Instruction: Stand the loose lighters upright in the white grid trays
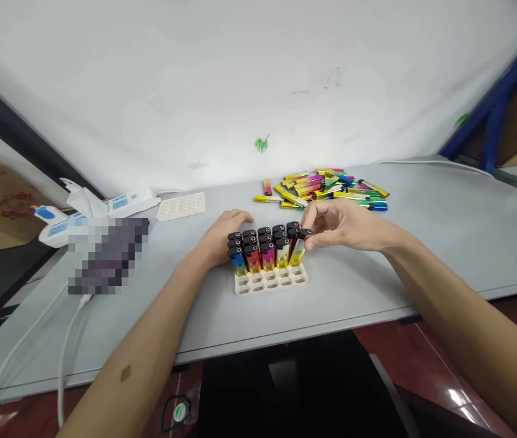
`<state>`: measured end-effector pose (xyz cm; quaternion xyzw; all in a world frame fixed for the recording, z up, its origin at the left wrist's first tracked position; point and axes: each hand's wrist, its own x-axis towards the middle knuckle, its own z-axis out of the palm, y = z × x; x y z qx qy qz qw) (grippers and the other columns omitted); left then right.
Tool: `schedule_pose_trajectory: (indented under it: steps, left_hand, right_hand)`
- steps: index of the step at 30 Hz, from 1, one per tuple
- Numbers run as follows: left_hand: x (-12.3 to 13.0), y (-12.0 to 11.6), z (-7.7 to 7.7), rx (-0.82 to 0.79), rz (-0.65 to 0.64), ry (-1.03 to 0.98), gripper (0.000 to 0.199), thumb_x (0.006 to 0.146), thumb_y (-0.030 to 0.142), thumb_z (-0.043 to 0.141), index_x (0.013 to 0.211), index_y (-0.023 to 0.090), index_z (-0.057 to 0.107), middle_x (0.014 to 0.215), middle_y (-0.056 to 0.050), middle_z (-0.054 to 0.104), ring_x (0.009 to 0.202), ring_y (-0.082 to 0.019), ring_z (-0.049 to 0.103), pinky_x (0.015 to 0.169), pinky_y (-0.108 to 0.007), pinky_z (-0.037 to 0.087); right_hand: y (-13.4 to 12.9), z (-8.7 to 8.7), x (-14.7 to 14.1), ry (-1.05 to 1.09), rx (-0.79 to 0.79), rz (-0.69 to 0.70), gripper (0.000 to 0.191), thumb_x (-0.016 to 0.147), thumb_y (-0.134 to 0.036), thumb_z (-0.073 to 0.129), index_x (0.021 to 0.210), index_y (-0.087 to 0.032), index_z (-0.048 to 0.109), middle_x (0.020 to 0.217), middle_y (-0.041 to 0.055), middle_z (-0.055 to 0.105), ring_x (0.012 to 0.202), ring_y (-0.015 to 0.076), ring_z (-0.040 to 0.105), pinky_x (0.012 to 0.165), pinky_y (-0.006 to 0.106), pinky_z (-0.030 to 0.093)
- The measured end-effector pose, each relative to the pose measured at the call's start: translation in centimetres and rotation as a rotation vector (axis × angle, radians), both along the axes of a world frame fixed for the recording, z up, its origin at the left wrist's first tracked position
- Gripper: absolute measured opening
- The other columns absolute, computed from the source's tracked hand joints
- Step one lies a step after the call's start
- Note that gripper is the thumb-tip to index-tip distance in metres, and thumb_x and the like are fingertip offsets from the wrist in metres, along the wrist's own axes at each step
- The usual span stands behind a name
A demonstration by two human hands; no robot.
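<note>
A white plastic rack (273, 294) with rows of oval holes stands on the table. Its back rows hold black-topped lighters (268, 256) upright; the front two rows of holes are bare. At the right end of the foremost filled row, my right hand (340, 225) pinches a yellow lighter (298, 252) near its black top between thumb and fingers. This lighter leans to the right, its lower end at the rack. My left hand (222, 236) lies at the rack's left side, fingers stretched out behind the lighters; the lighters partly hide it, so contact is unclear.
A loose pile of shiny coloured lighters (313, 190) lies by the wall. At left are another white rack (182, 206), a power strip (121, 202) and a blurred dark device (115, 252) with a white cable (64, 353). The table's front edge (295, 339) runs close to me.
</note>
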<state>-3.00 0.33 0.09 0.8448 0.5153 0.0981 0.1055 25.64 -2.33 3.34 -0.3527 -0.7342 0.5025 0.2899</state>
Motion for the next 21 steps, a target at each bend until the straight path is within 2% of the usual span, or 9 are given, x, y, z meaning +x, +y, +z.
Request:
schedule_pose_trajectory:
  steps: [4, 10, 12, 14, 16, 18, 19, 21]
  left_hand:
    - [-0.1, 0.1, -0.1, 0.0, -0.003, -0.01, 0.049, 0.077, 0.023, 0.058, 0.126, 0.018, 0.057, 0.138, -0.012, 0.058, 0.131, -0.028, 0.051, 0.112, -0.04, 0.043]
    - [-0.1, 0.0, 0.0, -0.001, -0.008, -0.016, 0.048, 0.078, 0.023, 0.056, 0.125, 0.016, 0.057, 0.138, -0.012, 0.059, 0.131, -0.028, 0.051, 0.113, -0.041, 0.042]
    - [-0.1, 0.0, 0.0, -0.002, -0.007, -0.018, 0.049, 0.077, 0.023, 0.057, 0.126, 0.016, 0.057, 0.139, -0.012, 0.058, 0.131, -0.028, 0.051, 0.113, -0.041, 0.042]
    - [-0.1, 0.0, 0.0, -0.002, -0.01, -0.014, 0.05, 0.076, 0.023, 0.058, 0.126, 0.017, 0.057, 0.14, -0.013, 0.058, 0.132, -0.029, 0.05, 0.113, -0.041, 0.043]
    - [-0.1, -0.1, 0.1, 0.001, -0.011, -0.009, 0.05, 0.076, 0.024, 0.059, 0.125, 0.017, 0.058, 0.14, -0.012, 0.058, 0.133, -0.029, 0.05, 0.113, -0.041, 0.043]
    - [-0.1, -0.1, 0.1, -0.001, -0.006, -0.005, 0.049, 0.077, 0.024, 0.058, 0.125, 0.017, 0.058, 0.14, -0.012, 0.058, 0.132, -0.029, 0.051, 0.114, -0.041, 0.043]
    - [0.0, -0.1, 0.2, -0.003, -0.003, -0.003, 0.049, 0.077, 0.023, 0.058, 0.125, 0.017, 0.058, 0.14, -0.012, 0.058, 0.132, -0.029, 0.051, 0.114, -0.041, 0.043]
    - [0.0, -0.1, 0.2, -0.007, -0.003, -0.002, 0.049, 0.077, 0.023, 0.058, 0.126, 0.017, 0.058, 0.14, -0.012, 0.058, 0.132, -0.029, 0.051, 0.113, -0.041, 0.043]
  right_hand:
    - [0.0, 0.0, 0.0, -0.029, 0.04, -0.017, 0.026, 0.072, -0.032, 0.086, 0.082, -0.02, 0.064, 0.081, -0.0002, 0.069, 0.073, 0.0141, 0.065, 0.066, 0.03, 0.05]
    - [-0.3, -0.1, -0.5, -0.036, 0.026, 0.042, 0.028, 0.071, -0.034, 0.085, 0.082, -0.021, 0.064, 0.082, 0.0009, 0.069, 0.076, 0.0164, 0.066, 0.068, 0.032, 0.052]
    - [-0.2, 0.0, -0.5, -0.014, 0.041, 0.011, 0.026, 0.075, -0.037, 0.082, 0.081, -0.021, 0.063, 0.083, 0.0018, 0.069, 0.076, 0.017, 0.066, 0.07, 0.033, 0.053]
    - [0.2, 0.1, -0.1, -0.018, 0.1, -0.125, 0.024, 0.085, -0.043, 0.072, 0.08, -0.021, 0.062, 0.082, 0.0035, 0.068, 0.076, 0.0185, 0.065, 0.073, 0.036, 0.053]
    - [1.0, -0.1, 0.8, -0.139, 0.242, -0.405, 0.026, 0.092, -0.044, 0.06, 0.08, -0.021, 0.061, 0.083, 0.0063, 0.068, 0.08, 0.0221, 0.065, 0.077, 0.041, 0.053]
    - [2.1, -0.7, 2.1, -0.404, 0.423, -0.726, 0.02, 0.092, -0.038, 0.059, 0.082, -0.021, 0.062, 0.091, 0.0108, 0.068, 0.09, 0.0282, 0.064, 0.082, 0.045, 0.05]
    - [2.6, -1.1, 2.8, -0.568, 0.487, -0.825, 0.013, 0.087, -0.033, 0.063, 0.086, -0.02, 0.064, 0.099, 0.0141, 0.067, 0.099, 0.0324, 0.062, 0.084, 0.046, 0.049]
    - [3.4, -1.8, 4.1, -0.845, 0.478, -0.883, 0.021, 0.081, -0.028, 0.066, 0.099, -0.018, 0.068, 0.113, 0.019, 0.065, 0.11, 0.0385, 0.058, 0.086, 0.049, 0.047]
